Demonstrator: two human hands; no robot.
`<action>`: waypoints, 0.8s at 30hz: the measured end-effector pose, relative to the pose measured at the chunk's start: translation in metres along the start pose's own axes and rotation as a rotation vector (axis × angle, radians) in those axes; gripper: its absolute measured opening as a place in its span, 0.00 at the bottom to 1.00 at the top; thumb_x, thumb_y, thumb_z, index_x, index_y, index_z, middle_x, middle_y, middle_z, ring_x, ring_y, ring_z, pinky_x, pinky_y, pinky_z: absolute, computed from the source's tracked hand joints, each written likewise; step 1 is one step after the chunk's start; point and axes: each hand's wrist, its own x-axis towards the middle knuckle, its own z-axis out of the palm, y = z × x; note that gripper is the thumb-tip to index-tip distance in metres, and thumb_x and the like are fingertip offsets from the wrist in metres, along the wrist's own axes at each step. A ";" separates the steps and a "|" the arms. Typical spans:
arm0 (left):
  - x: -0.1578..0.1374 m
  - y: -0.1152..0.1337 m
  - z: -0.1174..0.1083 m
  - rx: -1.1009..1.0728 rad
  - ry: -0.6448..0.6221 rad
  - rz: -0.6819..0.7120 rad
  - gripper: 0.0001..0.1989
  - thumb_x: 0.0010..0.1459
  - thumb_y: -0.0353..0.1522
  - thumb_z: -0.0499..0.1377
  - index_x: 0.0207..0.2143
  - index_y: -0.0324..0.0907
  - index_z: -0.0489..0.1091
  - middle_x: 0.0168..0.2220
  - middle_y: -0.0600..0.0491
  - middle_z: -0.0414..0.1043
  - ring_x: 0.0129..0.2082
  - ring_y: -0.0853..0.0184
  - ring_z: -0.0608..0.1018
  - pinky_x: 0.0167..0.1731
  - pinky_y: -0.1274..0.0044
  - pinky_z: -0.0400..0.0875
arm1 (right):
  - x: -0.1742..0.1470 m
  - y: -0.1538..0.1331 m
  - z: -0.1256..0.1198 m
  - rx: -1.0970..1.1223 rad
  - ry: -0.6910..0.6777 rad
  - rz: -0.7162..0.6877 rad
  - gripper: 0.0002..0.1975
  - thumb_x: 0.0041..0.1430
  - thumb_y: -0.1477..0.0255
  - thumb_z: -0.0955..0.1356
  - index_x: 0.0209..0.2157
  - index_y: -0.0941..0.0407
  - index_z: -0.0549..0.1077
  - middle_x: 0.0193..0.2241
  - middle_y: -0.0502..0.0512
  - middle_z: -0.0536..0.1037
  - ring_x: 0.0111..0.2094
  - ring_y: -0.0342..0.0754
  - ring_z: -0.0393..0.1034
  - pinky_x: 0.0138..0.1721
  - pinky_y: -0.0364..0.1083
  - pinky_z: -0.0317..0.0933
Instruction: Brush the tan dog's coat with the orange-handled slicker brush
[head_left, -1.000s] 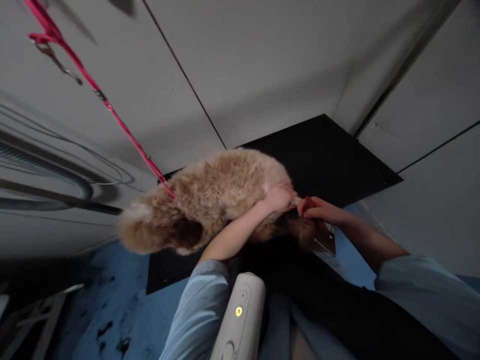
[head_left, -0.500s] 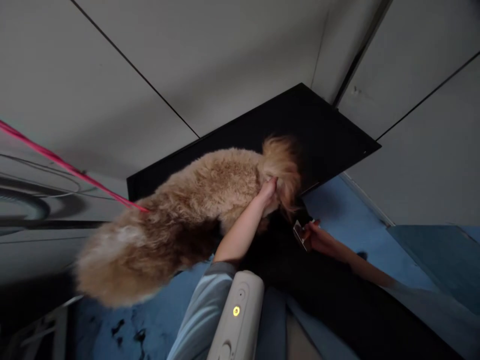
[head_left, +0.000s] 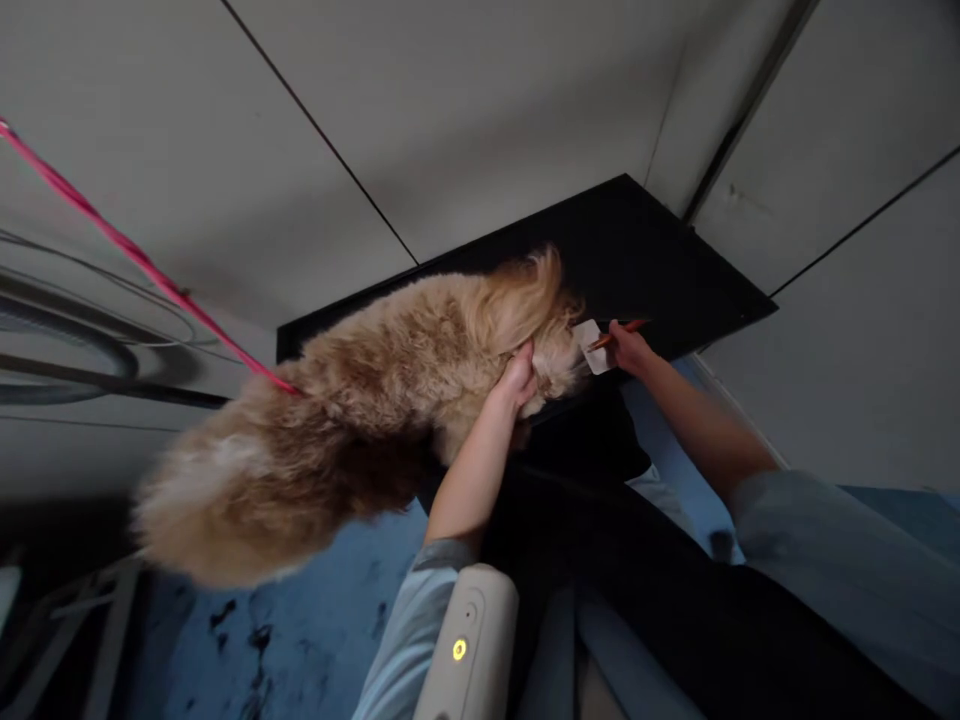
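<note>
A curly, tan dog [head_left: 390,350] stands on a black table [head_left: 645,260], its head end at the left and its long-haired tail [head_left: 517,300] toward the right. My left hand [head_left: 519,378] is closed in the fur of its rear, just below the tail; the fingertips are partly hidden. In my right hand [head_left: 628,350] is a slicker brush [head_left: 595,352] with an orange-brown handle and a pale rectangular head. The brush head is right beside the fur of the rump, and whether it touches is hard to see.
A pink cord [head_left: 150,255] runs from the upper left to the dog's neck area. Grey hoses and cables [head_left: 67,340] hang at the left wall. A white device with a yellow light [head_left: 471,640] is near my left sleeve. Pale wall panels [head_left: 480,110] stand behind the table.
My right hand has risen from low at the right, bringing the brush up beside the dog's rump. The tail has swung left across the back. My left hand has shifted slightly left.
</note>
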 end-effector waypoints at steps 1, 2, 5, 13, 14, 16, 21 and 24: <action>0.001 0.000 0.001 0.011 0.006 0.009 0.25 0.71 0.38 0.43 0.54 0.33 0.72 0.41 0.43 0.81 0.49 0.60 0.81 0.57 0.70 0.69 | -0.011 0.004 -0.001 0.045 -0.050 -0.058 0.19 0.59 0.57 0.72 0.27 0.52 0.61 0.27 0.49 0.76 0.31 0.46 0.74 0.32 0.45 0.70; 0.002 0.002 0.003 0.024 0.014 0.016 0.23 0.71 0.36 0.45 0.54 0.34 0.73 0.40 0.43 0.82 0.48 0.60 0.82 0.56 0.70 0.70 | -0.024 0.010 -0.001 0.081 -0.123 -0.127 0.19 0.57 0.57 0.73 0.28 0.52 0.62 0.31 0.50 0.78 0.34 0.46 0.75 0.35 0.46 0.71; 0.009 0.009 0.007 0.078 0.020 -0.019 0.21 0.69 0.34 0.47 0.54 0.34 0.73 0.39 0.43 0.82 0.43 0.60 0.83 0.53 0.70 0.73 | -0.063 0.029 0.005 -0.031 -0.384 -0.372 0.17 0.49 0.58 0.76 0.29 0.51 0.68 0.39 0.51 0.79 0.43 0.50 0.75 0.46 0.53 0.69; 0.037 0.017 0.015 0.269 -0.032 -0.238 0.33 0.70 0.49 0.39 0.53 0.34 0.72 0.36 0.42 0.81 0.40 0.58 0.83 0.48 0.67 0.76 | -0.071 0.001 -0.006 -0.360 0.200 -0.946 0.08 0.56 0.64 0.71 0.29 0.53 0.73 0.43 0.58 0.76 0.47 0.51 0.71 0.56 0.55 0.62; 0.039 0.016 0.017 0.299 -0.011 -0.249 0.32 0.70 0.49 0.40 0.53 0.36 0.72 0.35 0.43 0.81 0.40 0.59 0.83 0.48 0.67 0.76 | -0.074 0.003 -0.006 -0.395 0.157 -0.936 0.09 0.57 0.63 0.71 0.29 0.53 0.73 0.44 0.58 0.76 0.48 0.52 0.70 0.56 0.54 0.63; 0.038 0.016 0.021 0.369 0.026 -0.282 0.30 0.69 0.49 0.43 0.52 0.37 0.73 0.34 0.44 0.81 0.40 0.59 0.83 0.47 0.68 0.76 | -0.079 0.011 -0.001 -0.450 -0.107 -0.832 0.10 0.55 0.61 0.71 0.28 0.52 0.74 0.42 0.57 0.76 0.47 0.52 0.71 0.54 0.54 0.64; 0.035 0.016 0.023 0.450 -0.055 -0.320 0.30 0.71 0.46 0.40 0.49 0.35 0.74 0.32 0.44 0.81 0.40 0.61 0.83 0.45 0.70 0.77 | -0.062 0.010 -0.023 -0.306 0.164 -0.714 0.11 0.53 0.60 0.71 0.29 0.52 0.72 0.34 0.54 0.75 0.40 0.50 0.73 0.50 0.53 0.66; 0.036 0.013 0.021 0.440 -0.072 -0.280 0.27 0.71 0.45 0.41 0.49 0.38 0.74 0.32 0.46 0.81 0.41 0.63 0.83 0.46 0.72 0.77 | -0.060 -0.001 -0.073 -0.358 0.609 -0.727 0.12 0.52 0.60 0.71 0.31 0.54 0.72 0.32 0.54 0.76 0.37 0.50 0.71 0.47 0.52 0.66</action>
